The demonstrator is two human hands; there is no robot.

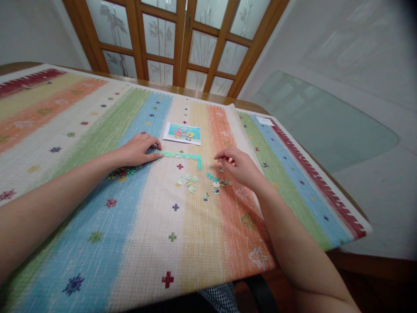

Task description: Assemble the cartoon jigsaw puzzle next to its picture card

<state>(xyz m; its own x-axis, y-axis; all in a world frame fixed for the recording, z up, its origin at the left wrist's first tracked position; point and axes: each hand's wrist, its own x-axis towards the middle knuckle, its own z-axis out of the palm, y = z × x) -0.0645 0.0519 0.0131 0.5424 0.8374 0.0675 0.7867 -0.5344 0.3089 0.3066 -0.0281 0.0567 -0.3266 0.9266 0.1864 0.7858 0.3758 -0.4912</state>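
A strip of joined jigsaw pieces (179, 155), turquoise and pale, runs sideways and bends toward me at its right end. My left hand (140, 150) rests at the strip's left end, its thumb touching it and the curved fingers apart from the thumb. A heap of loose jigsaw pieces (125, 173) lies partly hidden under that wrist. To the right of the strip, my right hand (233, 161) is closed in a pinch; whatever is between its fingertips is too small to make out. Near it lie loose pieces (216, 184), and pale green ones (188, 182) sit below the strip.
Just beyond the strip lies a picture card (182, 133) with two cartoon figures. A striped tablecloth (146, 243) covers the table. A small white paper (265, 121) is at the far right. Glass-paned wooden doors (182, 43) stand behind the table.
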